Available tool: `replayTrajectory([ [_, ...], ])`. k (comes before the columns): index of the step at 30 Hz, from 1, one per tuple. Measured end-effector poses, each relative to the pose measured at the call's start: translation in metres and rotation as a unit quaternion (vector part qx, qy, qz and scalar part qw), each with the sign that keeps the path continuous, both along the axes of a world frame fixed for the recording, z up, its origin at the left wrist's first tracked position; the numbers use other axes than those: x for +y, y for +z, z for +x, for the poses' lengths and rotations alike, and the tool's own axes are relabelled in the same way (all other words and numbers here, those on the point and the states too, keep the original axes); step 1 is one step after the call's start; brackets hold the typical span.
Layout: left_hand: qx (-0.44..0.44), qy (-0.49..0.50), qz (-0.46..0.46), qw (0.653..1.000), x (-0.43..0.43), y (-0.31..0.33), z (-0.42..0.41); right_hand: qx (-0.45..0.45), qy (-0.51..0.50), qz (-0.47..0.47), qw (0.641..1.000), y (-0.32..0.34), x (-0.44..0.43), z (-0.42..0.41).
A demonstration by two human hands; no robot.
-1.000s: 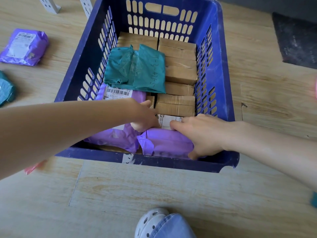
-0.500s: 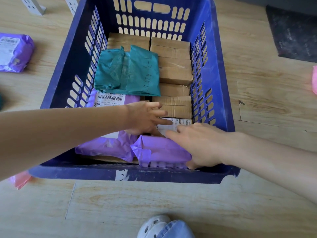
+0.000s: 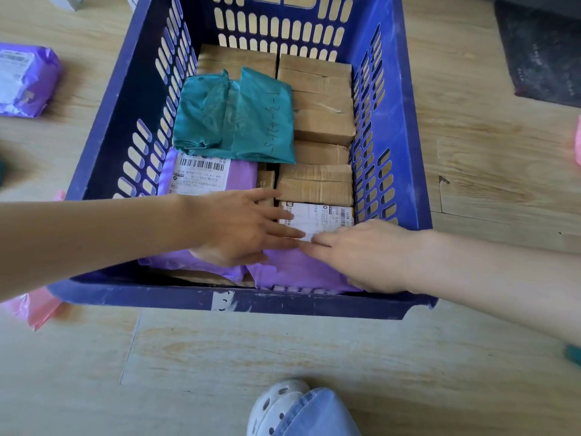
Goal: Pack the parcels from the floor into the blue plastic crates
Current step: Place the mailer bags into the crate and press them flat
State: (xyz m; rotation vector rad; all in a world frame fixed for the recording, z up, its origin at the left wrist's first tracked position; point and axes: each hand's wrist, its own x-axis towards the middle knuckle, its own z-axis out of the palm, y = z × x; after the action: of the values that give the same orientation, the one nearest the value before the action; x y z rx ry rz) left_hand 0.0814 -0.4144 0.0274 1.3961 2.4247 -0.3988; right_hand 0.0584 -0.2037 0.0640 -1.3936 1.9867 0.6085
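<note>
Far left, on the wooden floor [image 3: 283,350]: one purple parcel [image 3: 26,80] with a white label, well apart from the crate; below it, a pink parcel [image 3: 41,309] partly hidden under the left forearm, just beside the crate's near left corner. Centre: blue plastic crate [image 3: 132,99], slotted walls, a scrap of white sticker on the near rim. Contents, left side of crate: teal parcel [image 3: 235,121] with handwritten digits, lying on top of brown cardboard boxes [image 3: 317,89]; nearer the camera, a purple labelled parcel [image 3: 204,177] with barcode facing up. Left hand [image 3: 239,228]: reaches in over the left wall, palm down, fingers extended and flat, released (not closed on anything), resting across that purple parcel and onto the white label of the neighbour. Near right corner of crate: second purple parcel [image 3: 301,272], label up, lying against the near wall and beside the cardboard boxes. Right hand [image 3: 361,253]: palm down on this parcel, fingers spread flat and pressing on it, not clenched; fingertips of both hands nearly touching over the label. Right of crate: dark mat [image 3: 540,51] on the floor; pink item [image 3: 578,143] at the frame edge, too cropped to identify. Bottom centre: white perforated shoe [image 3: 276,404] and blue trouser leg [image 3: 317,416].
</note>
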Motion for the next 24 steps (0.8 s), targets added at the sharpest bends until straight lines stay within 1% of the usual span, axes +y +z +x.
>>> replayTrajectory([
  [1,0.011,-0.012,0.038,0.999,-0.003,0.003,0.004,-0.012,0.021,-0.001,1.0,0.003,0.002,0.0],
  [2,0.016,-0.028,0.046,0.998,-0.008,0.005,0.007,-0.025,0.045,0.007,0.999,0.006,0.002,0.0],
  [5,-0.02,-0.074,0.035,0.996,-0.012,0.002,0.014,-0.042,0.101,0.055,0.993,0.008,0.002,-0.002],
  [7,-0.054,-0.07,0.013,0.996,-0.004,0.0,0.016,-0.038,0.102,0.095,0.989,0.004,-0.001,-0.001],
  [10,-0.102,-0.052,-0.062,0.992,0.007,-0.002,0.012,-0.03,0.098,0.137,0.985,-0.004,-0.006,-0.001],
  [16,-0.111,-0.053,-0.095,0.988,0.018,-0.01,0.011,-0.041,0.079,0.183,0.979,-0.017,-0.012,0.001],
  [18,-0.099,-0.024,-0.083,0.991,0.019,-0.003,0.014,-0.043,0.048,0.152,0.986,-0.012,-0.009,-0.002],
  [19,-0.094,0.01,-0.057,0.994,0.017,0.003,0.014,-0.042,0.024,0.122,0.991,-0.004,-0.007,-0.005],
  [20,-0.088,0.051,-0.025,0.995,0.014,0.013,0.013,-0.04,-0.002,0.084,0.996,0.005,-0.003,-0.01],
  [22,-0.042,0.11,0.055,0.992,0.008,0.032,0.007,-0.018,-0.046,-0.004,0.999,0.029,0.008,-0.022],
  [24,0.008,0.146,0.095,0.985,0.01,0.058,-0.004,0.008,-0.089,-0.09,0.992,0.055,0.023,-0.036],
])
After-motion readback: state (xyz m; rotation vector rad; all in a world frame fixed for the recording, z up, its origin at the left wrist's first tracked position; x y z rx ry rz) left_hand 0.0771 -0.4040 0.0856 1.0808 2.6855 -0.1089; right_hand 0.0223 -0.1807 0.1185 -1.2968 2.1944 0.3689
